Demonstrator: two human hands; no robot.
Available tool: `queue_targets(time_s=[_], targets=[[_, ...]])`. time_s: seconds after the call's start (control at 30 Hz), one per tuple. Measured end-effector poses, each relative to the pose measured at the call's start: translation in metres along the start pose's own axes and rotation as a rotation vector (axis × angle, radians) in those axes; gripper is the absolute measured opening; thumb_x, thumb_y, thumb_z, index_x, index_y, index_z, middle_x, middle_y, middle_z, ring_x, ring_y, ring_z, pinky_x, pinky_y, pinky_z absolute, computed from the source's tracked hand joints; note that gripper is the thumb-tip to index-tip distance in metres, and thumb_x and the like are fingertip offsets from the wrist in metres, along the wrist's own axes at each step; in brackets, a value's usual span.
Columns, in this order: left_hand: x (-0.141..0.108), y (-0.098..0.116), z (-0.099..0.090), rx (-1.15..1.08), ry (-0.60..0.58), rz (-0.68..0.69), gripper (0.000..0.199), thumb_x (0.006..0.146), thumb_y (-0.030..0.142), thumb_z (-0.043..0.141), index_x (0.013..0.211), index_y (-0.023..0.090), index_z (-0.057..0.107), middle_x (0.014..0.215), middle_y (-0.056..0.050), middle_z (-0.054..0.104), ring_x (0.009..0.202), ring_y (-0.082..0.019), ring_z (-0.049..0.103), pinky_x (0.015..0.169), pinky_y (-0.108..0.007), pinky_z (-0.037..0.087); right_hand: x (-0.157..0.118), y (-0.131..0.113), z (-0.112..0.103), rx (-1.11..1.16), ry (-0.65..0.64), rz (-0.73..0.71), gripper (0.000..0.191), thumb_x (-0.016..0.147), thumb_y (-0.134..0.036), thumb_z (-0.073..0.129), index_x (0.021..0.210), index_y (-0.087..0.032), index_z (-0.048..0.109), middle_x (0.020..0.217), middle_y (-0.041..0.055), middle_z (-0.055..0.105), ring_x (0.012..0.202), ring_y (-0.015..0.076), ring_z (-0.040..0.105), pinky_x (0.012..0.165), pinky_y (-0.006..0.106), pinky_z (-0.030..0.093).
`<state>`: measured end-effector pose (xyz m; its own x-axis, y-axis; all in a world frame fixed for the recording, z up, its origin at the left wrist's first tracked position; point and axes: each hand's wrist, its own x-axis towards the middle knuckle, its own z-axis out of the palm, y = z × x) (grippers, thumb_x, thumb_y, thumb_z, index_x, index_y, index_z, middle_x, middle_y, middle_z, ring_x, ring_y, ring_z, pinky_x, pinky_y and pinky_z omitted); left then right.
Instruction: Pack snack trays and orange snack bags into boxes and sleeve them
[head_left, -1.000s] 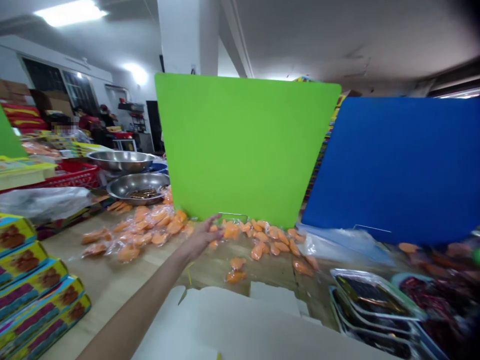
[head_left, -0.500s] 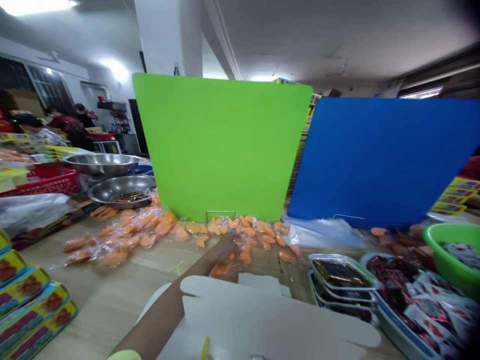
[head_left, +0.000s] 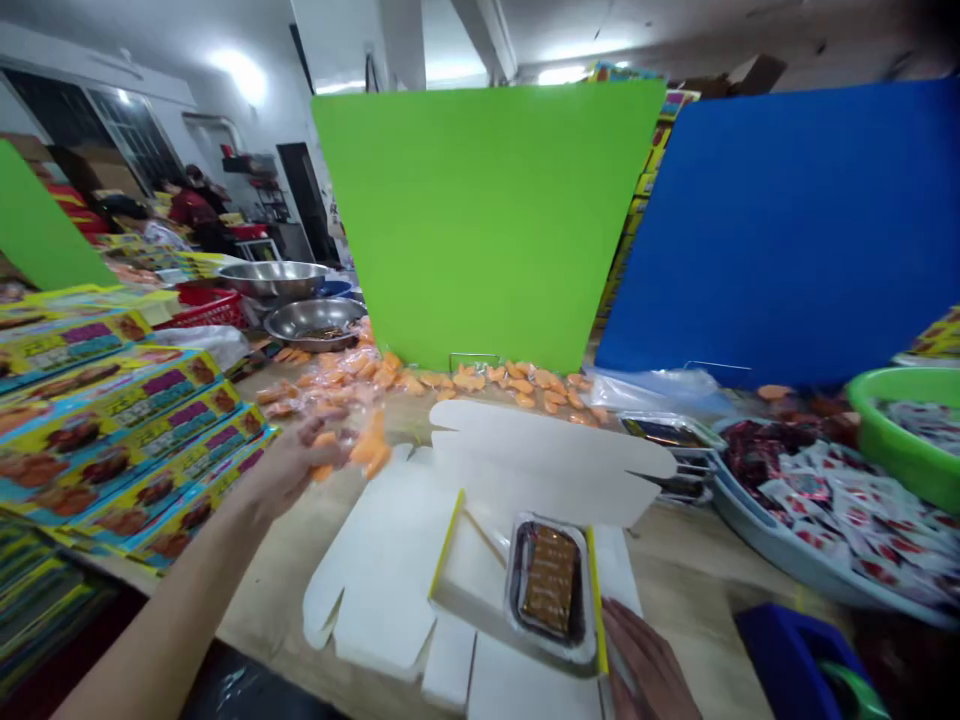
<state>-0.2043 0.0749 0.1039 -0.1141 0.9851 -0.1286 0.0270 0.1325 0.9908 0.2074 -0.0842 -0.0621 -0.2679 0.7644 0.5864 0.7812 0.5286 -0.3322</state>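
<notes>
My left hand (head_left: 311,455) is closed around orange pieces in clear plastic (head_left: 367,445), held above the table left of an open white cardboard box (head_left: 469,575). Motion blurs the fingers and the pieces. In the box, a foil-rimmed tray (head_left: 514,580) carries a brown wrapped block (head_left: 551,580), and a thin stick (head_left: 484,535) lies to its left. My right hand (head_left: 649,660) is at the box's right wall, fingers together and gripping its edge; part of this hand is cut off by the frame. The box's large lid flap (head_left: 540,460) stands raised behind.
More orange pieces (head_left: 517,380) lie along a green panel (head_left: 487,220), beside a blue panel (head_left: 780,230). Printed boxes (head_left: 150,450) are stacked left, near steel bowls (head_left: 311,325). Right are stacked trays (head_left: 671,435), a basin of sachets (head_left: 817,500) and a tape dispenser (head_left: 802,655).
My left hand has moved from the orange pieces at the panel toward the left and nearer, carrying some. The view has tipped down, bringing the box's inside and my right hand into sight.
</notes>
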Motion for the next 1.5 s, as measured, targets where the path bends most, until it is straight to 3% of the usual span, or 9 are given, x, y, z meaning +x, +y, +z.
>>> queue_targets(time_s=[0.13,0.3,0.57,0.83,0.97,1.13,1.33,1.4,1.5], targets=[[-0.063,-0.010,0.035,-0.038,-0.201,-0.139,0.066,0.054,0.014,0.075,0.113,0.020,0.047,0.090,0.000,0.061,0.065,-0.008,0.056,0.057,-0.018,0.044,0.004,-0.009,-0.005,-0.009,0.051,-0.012,0.047,0.087,-0.021,0.042,0.133,-0.020,0.035,0.126,0.0086,0.049,0.114,0.0235,0.047,0.090,0.037,0.047],[-0.083,-0.029,0.096,0.003,-0.370,-0.126,0.064,0.061,0.021,0.072,0.117,0.017,0.040,0.097,-0.004,0.058,0.067,-0.009,0.056,0.062,-0.023,0.045,-0.001,-0.009,-0.002,0.006,0.069,-0.020,0.044,0.088,-0.020,0.042,0.132,-0.018,0.037,0.127,0.0083,0.047,0.117,0.0240,0.043,0.091,0.039,0.046],[-0.091,-0.028,0.118,0.301,-0.221,0.164,0.064,0.077,0.043,0.057,0.132,0.025,0.029,0.118,-0.009,0.046,0.097,-0.019,0.054,0.088,-0.037,0.042,-0.003,-0.009,-0.001,0.043,0.071,0.005,0.044,0.088,-0.021,0.043,0.131,-0.019,0.037,0.127,0.0084,0.047,0.118,0.0241,0.042,0.091,0.041,0.044],[-0.100,-0.047,0.195,0.468,-0.271,0.184,0.086,0.071,0.058,0.055,0.138,0.014,0.023,0.146,-0.017,0.006,0.134,-0.029,0.016,0.108,-0.038,0.022,0.000,-0.012,-0.002,0.081,0.069,0.013,0.044,0.088,-0.019,0.043,0.131,-0.020,0.037,0.126,0.0079,0.049,0.117,0.0226,0.042,0.092,0.039,0.043],[-0.097,-0.054,0.182,0.507,-0.282,0.300,0.071,0.076,0.048,0.053,0.135,0.015,0.032,0.147,-0.015,0.016,0.136,-0.028,0.014,0.110,-0.042,0.016,-0.004,-0.017,-0.009,0.120,0.066,0.100,0.040,0.089,-0.025,0.042,0.128,-0.025,0.041,0.125,0.0059,0.050,0.115,0.0232,0.044,0.093,0.041,0.040],[-0.042,-0.052,0.125,0.331,0.224,0.521,0.063,0.074,0.040,0.060,0.129,0.020,0.038,0.135,-0.013,0.036,0.126,-0.025,0.033,0.104,-0.042,0.026,0.039,-0.016,-0.039,0.302,0.286,0.652,0.040,0.086,-0.045,0.042,0.120,-0.023,0.047,0.109,0.0077,0.057,0.086,0.0194,0.055,0.068,0.031,0.048],[0.001,-0.053,0.118,-0.128,-0.230,0.277,0.049,0.066,0.046,0.067,0.103,0.014,0.060,0.098,-0.008,0.065,0.090,-0.022,0.059,0.082,-0.034,0.045,0.123,0.016,-0.047,0.201,0.218,0.653,0.061,0.070,-0.064,0.049,0.105,-0.014,0.054,0.075,0.0041,0.057,0.059,0.0165,0.048,0.053,0.029,0.041],[-0.005,-0.056,0.125,-0.163,-0.229,0.273,0.049,0.067,0.047,0.066,0.103,0.014,0.060,0.088,-0.006,0.066,0.079,-0.018,0.061,0.073,-0.029,0.048,0.131,0.019,-0.045,0.107,0.160,0.626,0.053,0.072,-0.064,0.044,0.088,-0.016,0.060,0.061,0.0014,0.054,0.055,0.0171,0.048,0.054,0.030,0.039],[-0.026,-0.060,0.133,-0.186,-0.228,0.250,0.052,0.072,0.045,0.063,0.118,0.022,0.052,0.096,-0.003,0.064,0.082,-0.015,0.060,0.069,-0.024,0.047,0.126,0.006,-0.041,0.069,0.171,0.573,0.048,0.079,-0.056,0.041,0.099,-0.017,0.061,0.067,0.0028,0.061,0.057,0.0174,0.053,0.059,0.030,0.041]])
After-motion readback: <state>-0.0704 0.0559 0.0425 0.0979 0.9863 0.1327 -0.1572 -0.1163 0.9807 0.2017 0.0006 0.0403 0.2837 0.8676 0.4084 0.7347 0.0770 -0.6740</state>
